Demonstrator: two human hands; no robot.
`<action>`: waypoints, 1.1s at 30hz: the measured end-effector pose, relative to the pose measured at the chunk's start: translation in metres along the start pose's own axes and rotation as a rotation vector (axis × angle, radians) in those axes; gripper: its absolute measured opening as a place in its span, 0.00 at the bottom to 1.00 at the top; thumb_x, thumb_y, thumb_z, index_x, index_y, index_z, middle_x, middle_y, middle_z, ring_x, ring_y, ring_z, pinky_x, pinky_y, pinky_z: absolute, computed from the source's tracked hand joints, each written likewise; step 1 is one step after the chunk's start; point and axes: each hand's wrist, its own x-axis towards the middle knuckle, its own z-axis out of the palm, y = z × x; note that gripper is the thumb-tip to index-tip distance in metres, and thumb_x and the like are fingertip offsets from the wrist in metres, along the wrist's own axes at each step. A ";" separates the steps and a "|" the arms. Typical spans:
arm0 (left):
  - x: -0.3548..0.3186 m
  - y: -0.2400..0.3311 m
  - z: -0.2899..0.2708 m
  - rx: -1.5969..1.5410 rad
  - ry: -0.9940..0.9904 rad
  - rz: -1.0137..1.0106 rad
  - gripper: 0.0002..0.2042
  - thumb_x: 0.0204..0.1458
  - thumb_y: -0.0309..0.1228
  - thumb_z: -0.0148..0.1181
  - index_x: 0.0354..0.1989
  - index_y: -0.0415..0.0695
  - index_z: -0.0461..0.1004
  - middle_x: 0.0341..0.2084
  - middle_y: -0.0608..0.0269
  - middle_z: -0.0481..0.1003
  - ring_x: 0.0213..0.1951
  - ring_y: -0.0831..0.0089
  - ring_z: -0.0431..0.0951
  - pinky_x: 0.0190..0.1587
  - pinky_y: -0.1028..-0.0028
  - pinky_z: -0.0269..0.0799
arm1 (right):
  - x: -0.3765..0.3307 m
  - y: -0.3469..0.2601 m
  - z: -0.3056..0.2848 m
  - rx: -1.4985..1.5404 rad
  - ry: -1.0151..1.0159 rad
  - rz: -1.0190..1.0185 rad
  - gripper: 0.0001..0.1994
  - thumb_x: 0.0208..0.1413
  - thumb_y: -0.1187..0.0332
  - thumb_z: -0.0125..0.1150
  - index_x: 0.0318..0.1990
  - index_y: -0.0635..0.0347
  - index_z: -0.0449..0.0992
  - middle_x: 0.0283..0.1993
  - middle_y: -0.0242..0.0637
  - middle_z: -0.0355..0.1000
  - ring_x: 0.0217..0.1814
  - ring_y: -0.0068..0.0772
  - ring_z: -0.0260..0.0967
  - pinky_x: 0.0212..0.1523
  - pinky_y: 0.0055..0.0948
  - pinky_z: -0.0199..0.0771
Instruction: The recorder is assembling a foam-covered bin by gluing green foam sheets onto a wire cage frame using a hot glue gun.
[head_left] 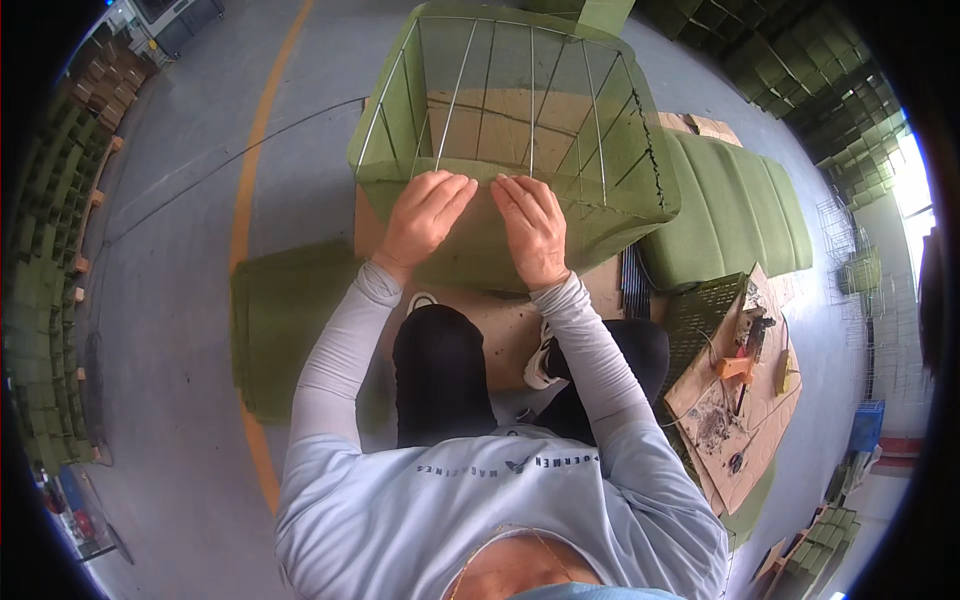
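In front of me stands a box-shaped wire frame [533, 100] covered in green mesh [450, 260]. My left hand [420, 222] is closed, fingertips pinched together at the near upper edge of the mesh. Level with it, a short gap to the right, my right hand [535, 228] pinches the same edge. Both thumbs are mostly hidden behind the fingers. A dark, uneven line of stitching or glue [648, 140] runs along the box's right corner.
Cardboard [500, 340] lies under the box and my feet. Flat green mesh pieces [290, 330] lie to the left, and a large green mesh-covered piece [735, 205] to the right. An orange glue gun [735, 368] rests on a cardboard-topped crate [690, 330]. Stacked green boxes [45, 290] line the left side.
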 end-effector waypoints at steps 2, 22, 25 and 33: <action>0.004 -0.002 0.001 -0.081 -0.018 -0.040 0.12 0.44 0.21 0.63 0.40 0.36 0.80 0.36 0.61 0.76 0.40 0.66 0.76 0.41 0.68 0.75 | 0.004 -0.001 -0.001 -0.015 -0.008 0.064 0.12 0.43 0.77 0.62 0.39 0.66 0.79 0.43 0.39 0.76 0.46 0.41 0.72 0.47 0.38 0.74; -0.016 -0.007 -0.037 0.031 0.162 -0.075 0.14 0.48 0.22 0.63 0.45 0.38 0.79 0.42 0.56 0.78 0.43 0.62 0.78 0.44 0.66 0.76 | 0.011 -0.018 -0.006 0.032 -0.116 -0.064 0.23 0.49 0.79 0.56 0.57 0.68 0.70 0.60 0.50 0.68 0.64 0.49 0.66 0.65 0.46 0.64; -0.025 0.003 -0.026 0.058 0.066 -0.047 0.15 0.46 0.22 0.63 0.44 0.36 0.79 0.43 0.57 0.77 0.47 0.61 0.76 0.47 0.67 0.77 | 0.002 -0.028 0.019 -0.072 -0.135 -0.032 0.22 0.50 0.76 0.58 0.56 0.69 0.71 0.60 0.49 0.68 0.62 0.48 0.67 0.64 0.46 0.64; -0.007 -0.022 -0.014 -0.126 -0.017 -0.118 0.13 0.43 0.20 0.63 0.40 0.36 0.79 0.36 0.60 0.75 0.40 0.64 0.75 0.41 0.69 0.76 | 0.015 -0.025 0.032 -0.042 -0.065 0.049 0.15 0.50 0.73 0.60 0.47 0.66 0.74 0.47 0.42 0.75 0.49 0.42 0.72 0.52 0.40 0.71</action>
